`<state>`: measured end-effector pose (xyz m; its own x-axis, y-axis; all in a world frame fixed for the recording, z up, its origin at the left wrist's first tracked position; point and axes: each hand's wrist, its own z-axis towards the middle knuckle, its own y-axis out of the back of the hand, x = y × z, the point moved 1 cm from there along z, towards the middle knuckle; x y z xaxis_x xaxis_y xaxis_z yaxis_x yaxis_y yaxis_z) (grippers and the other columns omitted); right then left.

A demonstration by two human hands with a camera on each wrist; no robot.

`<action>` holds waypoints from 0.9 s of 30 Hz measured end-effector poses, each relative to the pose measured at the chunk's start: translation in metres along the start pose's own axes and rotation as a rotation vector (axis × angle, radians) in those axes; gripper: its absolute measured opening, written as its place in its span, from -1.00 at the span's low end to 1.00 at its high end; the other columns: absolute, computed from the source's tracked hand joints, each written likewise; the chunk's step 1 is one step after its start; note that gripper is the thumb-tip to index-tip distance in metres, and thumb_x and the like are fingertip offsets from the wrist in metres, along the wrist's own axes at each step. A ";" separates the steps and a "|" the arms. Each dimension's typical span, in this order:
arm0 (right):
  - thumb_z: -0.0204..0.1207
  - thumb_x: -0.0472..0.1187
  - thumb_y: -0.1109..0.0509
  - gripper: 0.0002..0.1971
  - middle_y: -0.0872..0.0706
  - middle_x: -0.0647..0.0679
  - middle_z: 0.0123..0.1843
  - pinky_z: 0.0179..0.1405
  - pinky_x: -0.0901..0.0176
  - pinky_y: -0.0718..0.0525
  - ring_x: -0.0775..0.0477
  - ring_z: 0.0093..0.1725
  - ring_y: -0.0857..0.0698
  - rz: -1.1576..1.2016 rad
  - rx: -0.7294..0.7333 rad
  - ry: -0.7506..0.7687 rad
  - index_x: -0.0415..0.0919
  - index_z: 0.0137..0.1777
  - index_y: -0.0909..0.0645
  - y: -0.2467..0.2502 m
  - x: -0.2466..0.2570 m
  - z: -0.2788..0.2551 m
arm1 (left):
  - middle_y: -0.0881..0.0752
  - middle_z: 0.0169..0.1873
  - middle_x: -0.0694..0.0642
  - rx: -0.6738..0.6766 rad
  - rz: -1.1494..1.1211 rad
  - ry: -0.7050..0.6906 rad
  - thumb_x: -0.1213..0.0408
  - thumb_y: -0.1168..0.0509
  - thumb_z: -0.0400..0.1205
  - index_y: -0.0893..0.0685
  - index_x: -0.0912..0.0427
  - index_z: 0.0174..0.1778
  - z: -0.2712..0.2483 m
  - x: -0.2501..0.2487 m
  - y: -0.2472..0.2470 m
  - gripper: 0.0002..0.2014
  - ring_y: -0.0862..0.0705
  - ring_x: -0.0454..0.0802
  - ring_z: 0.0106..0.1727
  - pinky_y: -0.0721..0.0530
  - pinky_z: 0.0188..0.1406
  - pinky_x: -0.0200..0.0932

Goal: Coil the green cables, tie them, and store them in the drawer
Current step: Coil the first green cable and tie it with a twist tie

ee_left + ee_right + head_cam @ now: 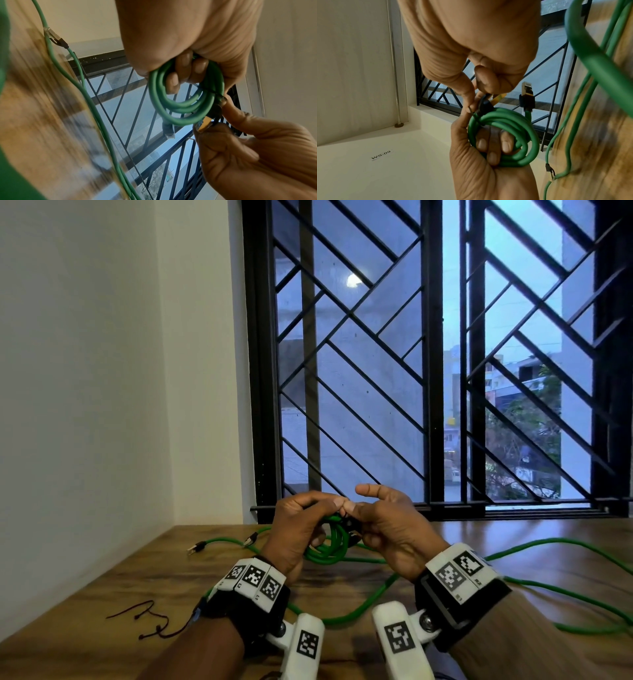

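Observation:
My left hand (301, 525) grips a small coil of green cable (329, 549) above the wooden table (120, 594), with its fingers (494, 146) curled through the loops. My right hand (383, 522) meets it from the right. Its thumb and a finger pinch a thin dark tie strand (471, 112) beside a black plug boot (485, 104) on the coil (505, 135). The index finger sticks out straight. A second plug (527, 93) stands up off the coil. In the left wrist view, the coil (180, 108) hangs from my left hand (181, 75), and the right hand (248, 148) is at its plug (205, 123).
Loose green cables (534, 546) trail over the table to the right and front, with two plugs (197, 547) lying at the left. Dark tie strings (150, 621) lie near the front left. A barred window (411, 371) is straight ahead and a white wall (85, 371) stands at the left.

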<state>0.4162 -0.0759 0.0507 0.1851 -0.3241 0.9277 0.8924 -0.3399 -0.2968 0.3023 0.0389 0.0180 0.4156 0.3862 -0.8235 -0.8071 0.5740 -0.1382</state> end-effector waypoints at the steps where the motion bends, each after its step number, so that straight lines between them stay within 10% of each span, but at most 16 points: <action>1: 0.60 -0.57 -0.43 -0.67 -0.78 -0.39 -0.07 -0.73 0.31 -0.52 -0.11 -0.35 -0.77 -0.001 -0.003 -0.002 -0.24 0.26 -0.56 0.000 0.000 0.000 | -0.84 -0.15 0.35 0.006 -0.006 0.005 0.33 -0.46 0.63 -0.90 0.15 -0.19 0.000 0.000 0.000 -0.88 -0.51 0.12 -0.43 -0.40 -0.60 -0.22; 12: 0.65 -0.57 -0.35 -0.72 -0.76 -0.27 -0.19 -0.72 0.29 -0.29 0.11 -0.67 -0.51 -0.083 -0.017 -0.082 -0.24 0.22 -0.56 0.009 -0.008 0.014 | -0.81 -0.21 0.31 0.073 -0.045 0.032 0.37 -0.43 0.63 -0.86 0.34 -0.07 -0.001 0.003 0.002 -0.87 -0.46 0.04 -0.46 -0.39 -0.64 -0.27; 27: 0.58 -0.50 -0.50 -0.67 -0.77 -0.34 -0.08 -0.67 0.25 -0.35 -0.10 -0.34 -0.70 -0.075 -0.060 -0.007 -0.23 0.25 -0.56 0.006 -0.014 0.017 | -0.79 -0.23 0.37 0.012 -0.046 0.039 0.36 -0.44 0.64 -0.89 0.27 -0.11 0.002 0.006 0.003 -0.88 -0.47 0.04 -0.49 -0.40 -0.64 -0.26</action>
<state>0.4260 -0.0589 0.0398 0.1220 -0.2898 0.9493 0.8774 -0.4156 -0.2396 0.3034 0.0439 0.0141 0.4354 0.3309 -0.8372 -0.7821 0.5995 -0.1697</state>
